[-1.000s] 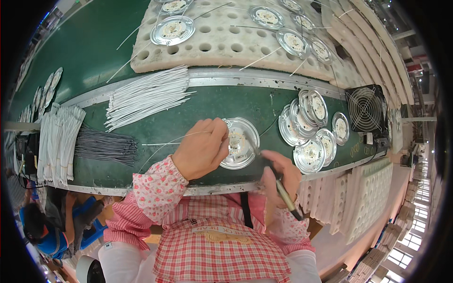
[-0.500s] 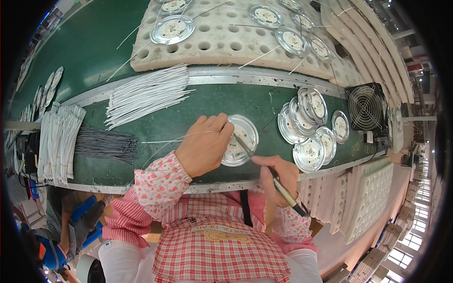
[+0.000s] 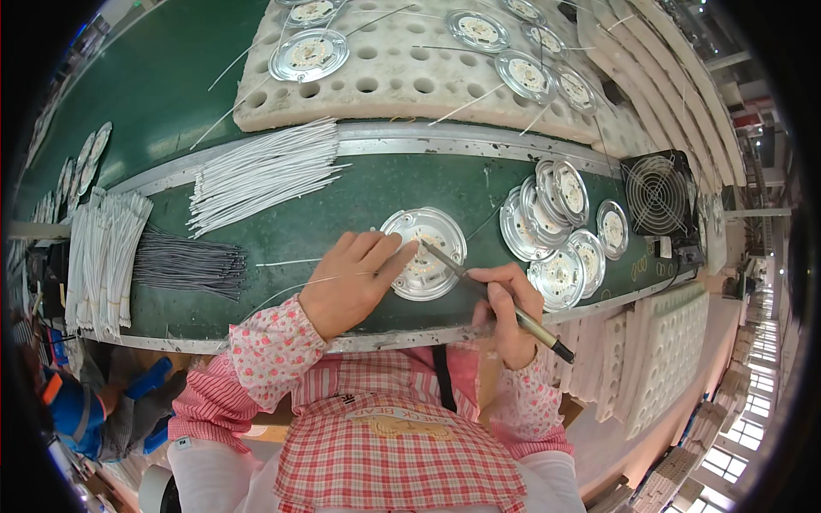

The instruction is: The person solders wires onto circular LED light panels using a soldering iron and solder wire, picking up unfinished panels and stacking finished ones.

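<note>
Left fingers (image 3: 397, 262) bent — right fingers (image 3: 503, 275) curled

A black caged fan (image 3: 658, 195) stands near loose yellowish bands (image 3: 640, 267). At lower left, a person in blue (image 3: 77, 416) is near a blue object (image 3: 151, 379), perhaps a stool; bright windows (image 3: 746, 435) show at lower right.

Green bench (image 3: 479, 184) (metal-edged) | left: white wires (image 3: 265, 177), dark grey wires (image 3: 188, 266) | middle: one silver disc (image 3: 425, 272) | right: overlapping silver discs (image 3: 547, 224), black fan (image 3: 657, 194)

A head-worn fisheye looks down across the workbench (image 3: 419, 181).
</note>
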Action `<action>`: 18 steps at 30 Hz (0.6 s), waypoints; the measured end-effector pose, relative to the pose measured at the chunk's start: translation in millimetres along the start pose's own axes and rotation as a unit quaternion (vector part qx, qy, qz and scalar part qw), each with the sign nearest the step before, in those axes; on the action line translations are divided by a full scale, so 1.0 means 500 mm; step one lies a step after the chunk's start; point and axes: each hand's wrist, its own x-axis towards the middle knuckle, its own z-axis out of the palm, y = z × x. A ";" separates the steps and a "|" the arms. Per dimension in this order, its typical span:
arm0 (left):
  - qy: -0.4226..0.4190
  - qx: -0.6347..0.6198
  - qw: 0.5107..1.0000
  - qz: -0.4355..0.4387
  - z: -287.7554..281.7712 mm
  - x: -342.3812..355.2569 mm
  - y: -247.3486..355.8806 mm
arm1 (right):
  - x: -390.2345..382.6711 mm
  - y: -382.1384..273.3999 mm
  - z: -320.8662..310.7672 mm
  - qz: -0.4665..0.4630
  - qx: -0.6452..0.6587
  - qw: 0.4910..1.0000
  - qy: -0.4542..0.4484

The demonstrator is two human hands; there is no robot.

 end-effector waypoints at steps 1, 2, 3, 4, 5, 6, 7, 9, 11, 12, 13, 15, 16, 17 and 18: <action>-0.008 0.014 1.000 0.011 0.000 0.000 0.000 | -0.002 0.001 0.000 0.009 0.008 1.000 0.005; -0.007 0.014 1.000 0.010 -0.003 -0.001 0.001 | -0.006 0.003 0.000 0.009 0.007 1.000 0.004; -0.038 0.024 0.999 0.021 -0.008 -0.002 -0.001 | -0.010 0.004 -0.001 0.013 0.028 0.999 0.011; -0.068 0.035 0.997 0.032 -0.012 -0.002 -0.002 | -0.011 0.005 -0.001 0.017 0.049 0.998 0.017; -0.067 0.036 0.997 0.031 -0.015 0.001 -0.004 | -0.008 0.004 -0.003 0.016 0.049 0.999 0.016; -0.074 0.040 0.996 0.039 -0.018 0.004 -0.005 | -0.008 -0.001 -0.005 0.002 0.012 0.999 0.030; -0.080 0.046 0.995 0.047 -0.021 0.005 -0.004 | -0.008 -0.004 -0.005 -0.013 -0.025 0.999 0.045; -0.092 0.054 0.993 0.046 -0.025 0.006 -0.005 | 0.019 0.014 0.017 -0.037 -0.132 0.990 0.030; -0.100 0.063 0.992 0.052 -0.023 0.013 -0.005 | 0.046 0.009 0.051 -0.275 -0.431 0.859 0.038; -0.105 0.076 0.990 0.059 -0.022 0.012 -0.008 | 0.051 0.016 0.059 -0.282 -0.429 0.857 0.040; -0.111 0.089 0.988 0.065 -0.022 0.015 -0.010 | 0.057 0.028 0.065 -0.274 -0.426 0.861 0.032; -0.042 0.043 0.997 0.042 -0.031 0.035 -0.025 | 0.065 0.026 0.071 -0.278 -0.421 0.863 0.027; 0.023 -0.011 0.999 0.020 -0.035 0.047 -0.031 | 0.061 0.022 0.070 -0.273 -0.389 0.879 0.030; 0.031 0.000 0.999 0.022 -0.034 0.057 -0.032 | 0.056 0.018 0.069 -0.268 -0.357 0.894 0.033; 0.039 -0.163 0.980 -0.104 -0.026 0.074 -0.033 | 0.053 0.026 0.063 -0.259 -0.310 0.914 0.034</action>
